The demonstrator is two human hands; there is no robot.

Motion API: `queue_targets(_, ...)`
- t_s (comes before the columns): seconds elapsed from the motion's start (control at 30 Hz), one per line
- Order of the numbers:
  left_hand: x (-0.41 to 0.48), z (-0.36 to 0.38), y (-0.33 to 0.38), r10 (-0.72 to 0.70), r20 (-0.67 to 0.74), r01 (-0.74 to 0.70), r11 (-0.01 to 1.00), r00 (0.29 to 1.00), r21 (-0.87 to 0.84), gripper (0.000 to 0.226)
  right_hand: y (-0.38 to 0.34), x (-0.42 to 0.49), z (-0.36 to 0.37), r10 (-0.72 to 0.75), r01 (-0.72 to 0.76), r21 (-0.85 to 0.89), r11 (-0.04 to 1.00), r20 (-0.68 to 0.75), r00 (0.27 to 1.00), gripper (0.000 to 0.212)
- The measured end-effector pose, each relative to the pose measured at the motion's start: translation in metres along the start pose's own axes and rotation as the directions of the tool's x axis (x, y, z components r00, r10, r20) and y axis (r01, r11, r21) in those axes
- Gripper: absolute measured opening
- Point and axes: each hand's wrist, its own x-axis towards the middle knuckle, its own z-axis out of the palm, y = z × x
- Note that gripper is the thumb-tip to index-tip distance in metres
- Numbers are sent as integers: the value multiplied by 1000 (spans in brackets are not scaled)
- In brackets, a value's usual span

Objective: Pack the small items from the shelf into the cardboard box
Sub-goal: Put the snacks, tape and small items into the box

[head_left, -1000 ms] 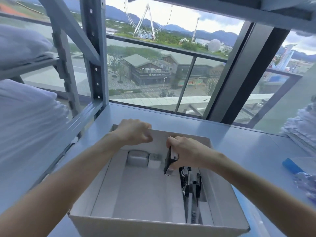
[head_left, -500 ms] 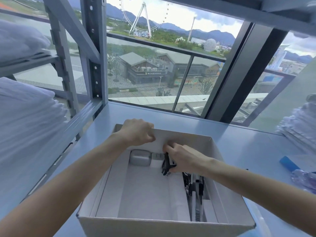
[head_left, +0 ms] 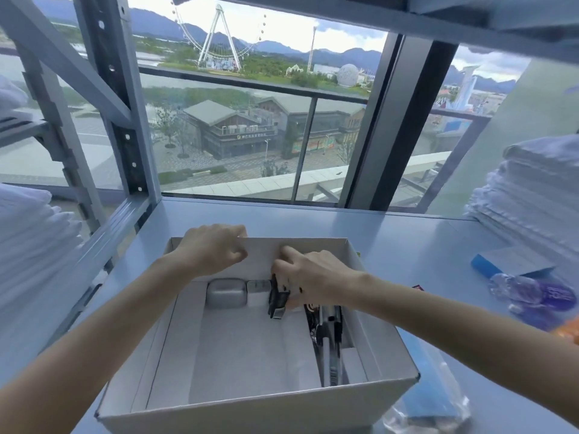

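An open white cardboard box [head_left: 257, 411] stands on the grey shelf surface in front of me. My left hand [head_left: 213, 250] grips the box's far wall at its rim. My right hand [head_left: 308, 278] is inside the box near the far wall, closed on a small black item with a silver tip [head_left: 277, 300], held upright. A grey rounded case [head_left: 226, 292] and a small white block [head_left: 258, 291] lie against the far wall, left of the black item. Along the right side of the box lies a row of dark and silver items [head_left: 327, 343].
On the shelf to the right lie a blue-edged flat pack [head_left: 510, 263], a clear bag with purple contents [head_left: 532, 294] and an orange thing [head_left: 568, 335] at the frame edge. A blue pack in clear wrap [head_left: 429, 399] lies beside the box. White stacks flank both sides; shelf posts stand at left.
My right hand has carried the black item further toward the far wall and lower into the box. My left hand has stayed on the rim.
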Motion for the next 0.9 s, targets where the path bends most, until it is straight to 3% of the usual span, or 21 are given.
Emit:
queue_targets(0.23,15,-3,39,213,-76,-221,969,974,-108,27,64,-100,-26,94,24,354,935,-313,945,9)
queue_targets(0.33,32,-4,80,280,-53,-285,944,958,-163,28,88,-140,-14,175,-44,351,935,-350,920,9)
queue_targets(0.4,42,-2,111,289,-26,-289,941,957,-177,31,110,-162,1,269,-165,343,925,-281,921,12)
queue_targets(0.53,57,11,163,258,74,-248,961,963,-126,37,162,-201,35,433,-455,246,856,142,890,24)
queue_targets(0.67,62,26,182,246,87,-245,969,965,-23,36,195,-236,73,441,-548,200,812,405,801,41)
queue_targets(0.77,62,29,178,261,77,-258,965,962,-43,36,203,-246,96,423,-554,278,785,412,807,48)
queue_targets(0.9,60,33,174,284,53,-281,958,957,-47,37,205,-227,106,375,-459,355,815,280,884,51)
